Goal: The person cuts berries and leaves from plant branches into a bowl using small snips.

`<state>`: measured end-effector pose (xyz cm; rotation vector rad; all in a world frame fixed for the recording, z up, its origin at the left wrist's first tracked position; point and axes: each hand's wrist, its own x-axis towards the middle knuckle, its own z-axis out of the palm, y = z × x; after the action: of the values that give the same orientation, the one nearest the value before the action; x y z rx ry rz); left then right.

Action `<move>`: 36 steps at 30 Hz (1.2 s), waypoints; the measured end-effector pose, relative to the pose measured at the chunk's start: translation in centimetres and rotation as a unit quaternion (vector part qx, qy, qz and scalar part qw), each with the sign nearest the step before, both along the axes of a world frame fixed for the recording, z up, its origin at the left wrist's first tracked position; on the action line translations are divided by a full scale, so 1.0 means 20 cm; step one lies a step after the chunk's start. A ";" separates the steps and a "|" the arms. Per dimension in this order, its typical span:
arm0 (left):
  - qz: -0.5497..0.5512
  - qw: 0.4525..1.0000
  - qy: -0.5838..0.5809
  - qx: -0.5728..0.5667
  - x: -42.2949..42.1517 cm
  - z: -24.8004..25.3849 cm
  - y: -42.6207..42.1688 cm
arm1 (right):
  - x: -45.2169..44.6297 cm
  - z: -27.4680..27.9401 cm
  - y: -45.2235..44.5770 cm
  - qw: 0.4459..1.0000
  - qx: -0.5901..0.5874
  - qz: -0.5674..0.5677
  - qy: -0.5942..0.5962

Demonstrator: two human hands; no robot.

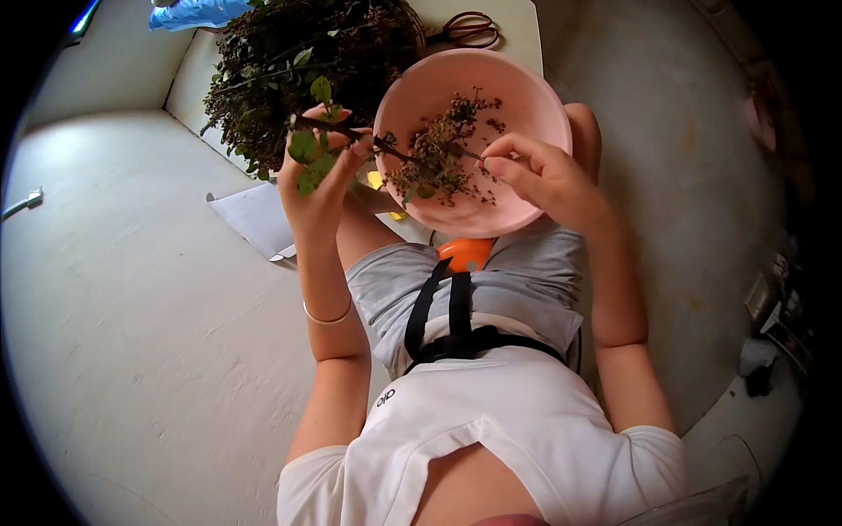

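My left hand (326,162) is closed around the dark stem of a leafy branch (405,158), which reaches rightward over a pink basin (535,101). Green leaves stick out around the fingers. Clusters of small brown berries on the branch hang above the basin, and loose bits lie on its inner surface. My right hand (542,175), over the basin's right side, pinches a thin twig at the right end of the clusters with thumb and forefinger. The basin is at my lap, near my knees.
A large heap of berry branches (307,66) stands behind on the left, with red-handled scissors (471,30) beside it on a pale tabletop (517,22). White paper (257,219) lies left of my legs. An orange object (465,254) sits below the basin.
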<state>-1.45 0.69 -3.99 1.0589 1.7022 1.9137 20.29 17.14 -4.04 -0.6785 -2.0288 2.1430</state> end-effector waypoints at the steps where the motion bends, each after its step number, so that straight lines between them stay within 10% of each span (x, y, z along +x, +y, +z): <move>1: 0.008 1.000 -0.010 -0.017 -0.02 0.01 0.00 | -0.01 -0.02 -0.02 1.000 -0.001 0.000 0.002; 15: 0.070 0.992 0.103 -0.035 -0.10 0.15 0.12 | -0.21 0.05 -0.23 0.982 -0.156 -0.039 0.098; 36: 0.052 0.960 0.271 -0.035 0.01 0.13 0.20 | -0.14 0.20 -0.26 0.974 0.206 -0.096 -0.004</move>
<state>-1.27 4.73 -1.47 1.6029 2.1265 1.7012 17.52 11.88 -0.03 -0.7794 -2.2073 1.5491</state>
